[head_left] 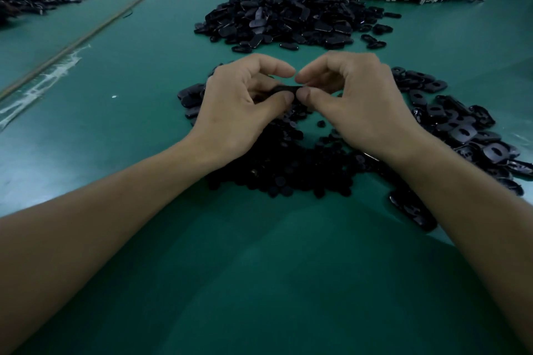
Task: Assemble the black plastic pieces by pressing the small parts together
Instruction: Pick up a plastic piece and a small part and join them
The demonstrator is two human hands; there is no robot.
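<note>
A green table [259, 268] bears a big heap of black shells [288, 20] at its far middle. Nearer than that heap and to the right lies a spread of holed black pieces [461, 130]; straight in front of the heap is a pile of small black parts [277, 170]. Over this pile the left hand [239, 106] and right hand [354, 104] meet, thumbs and curled fingers pinching one black piece [284, 89] between them.

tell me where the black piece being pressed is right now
In the head view the black piece is mid-frame, pinched between the left hand and right hand, over the pile of small black parts.
</note>
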